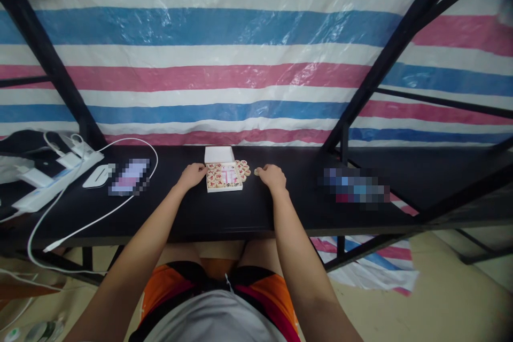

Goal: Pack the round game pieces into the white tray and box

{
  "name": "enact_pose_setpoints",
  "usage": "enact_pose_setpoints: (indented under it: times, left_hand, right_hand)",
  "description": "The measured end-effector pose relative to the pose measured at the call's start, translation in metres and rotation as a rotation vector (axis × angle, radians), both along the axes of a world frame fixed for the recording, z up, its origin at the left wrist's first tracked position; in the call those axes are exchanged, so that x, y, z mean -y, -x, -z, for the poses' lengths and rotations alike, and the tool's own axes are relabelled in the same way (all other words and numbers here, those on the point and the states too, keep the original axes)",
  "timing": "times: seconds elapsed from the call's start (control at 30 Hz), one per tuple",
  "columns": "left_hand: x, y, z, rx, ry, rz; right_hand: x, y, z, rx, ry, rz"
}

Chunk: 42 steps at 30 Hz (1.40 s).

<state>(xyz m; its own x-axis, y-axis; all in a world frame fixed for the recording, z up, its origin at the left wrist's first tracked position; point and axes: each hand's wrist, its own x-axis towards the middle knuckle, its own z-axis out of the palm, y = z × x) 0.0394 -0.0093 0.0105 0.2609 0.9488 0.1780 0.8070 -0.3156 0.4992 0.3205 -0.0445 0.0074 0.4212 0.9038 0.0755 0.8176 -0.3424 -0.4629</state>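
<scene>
A small white box (225,189) of round xiangqi (Chinese chess) pieces sits on the black desk, its white lid (218,155) raised behind it. Inside, red-marked pieces (218,176) fill the left part, beside a pink-and-white patch. Several loose pieces (242,170) lie against the box's right side. My left hand (194,175) has its fingers curled at the box's left wall, touching it. To the right of the loose pieces, my right hand (273,177) pinches one xiangqi piece (257,172) between thumb and fingers, at the desk surface.
On the left are a phone (130,176), a white charger pad (96,176), a power strip (56,181) and looping white cables. A blurred-out object (356,185) lies right. Black frame posts (372,72) and a striped plastic sheet (224,32) stand around the desk (224,216).
</scene>
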Motion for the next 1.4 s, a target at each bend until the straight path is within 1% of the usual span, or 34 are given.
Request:
enact_pose_setpoints:
  times: [0.1, 0.23, 0.33, 0.47, 0.6, 0.77, 0.87, 1.0, 1.1, 1.2, 1.27, 1.33, 1.4]
  left_hand:
    - [0.001, 0.000, -0.001, -0.018, 0.007, -0.004]
    - [0.002, -0.001, -0.002, -0.027, 0.009, -0.007]
    - [0.002, -0.001, -0.002, -0.032, 0.010, -0.007]
    - [0.001, -0.001, -0.001, -0.030, 0.007, -0.010]
    - [0.001, 0.000, -0.001, -0.035, 0.005, -0.011]
    - [0.001, 0.000, -0.001, -0.027, -0.001, -0.003]
    - [0.001, 0.000, 0.000, -0.023, -0.002, 0.005]
    - [0.000, 0.000, 0.001, -0.022, 0.011, -0.001]
    - [0.000, 0.000, 0.001, -0.013, 0.012, -0.004]
    - [0.000, 0.000, 0.001, -0.009, 0.008, -0.005]
    - [0.000, 0.000, 0.002, -0.006, 0.008, -0.009]
    - [0.001, -0.001, 0.001, -0.007, 0.009, -0.011]
    - [0.001, -0.001, 0.001, -0.010, 0.012, -0.013]
  right_hand:
    - [0.000, 0.000, -0.001, -0.002, 0.005, -0.050]
    - [0.002, 0.001, -0.001, -0.005, 0.070, -0.081]
    - [0.003, 0.003, -0.001, 0.030, 0.065, -0.081]
    - [0.002, 0.006, -0.001, 0.053, 0.056, -0.133]
    - [0.001, 0.007, 0.000, 0.034, 0.008, -0.230]
    - [0.001, 0.007, 0.001, -0.027, -0.061, -0.294]
    - [0.000, 0.008, 0.002, -0.066, -0.091, -0.317]
    - [-0.003, 0.006, 0.004, -0.132, -0.151, -0.313]
    - [-0.003, -0.001, 0.007, -0.247, -0.197, -0.325]
    - [0.004, -0.010, 0.014, -0.421, -0.164, -0.417]
    - [0.010, -0.016, 0.019, -0.468, -0.148, -0.519]
    - [0.014, -0.019, 0.023, -0.403, -0.134, -0.607]
    - [0.017, -0.019, 0.025, -0.309, -0.125, -0.631]
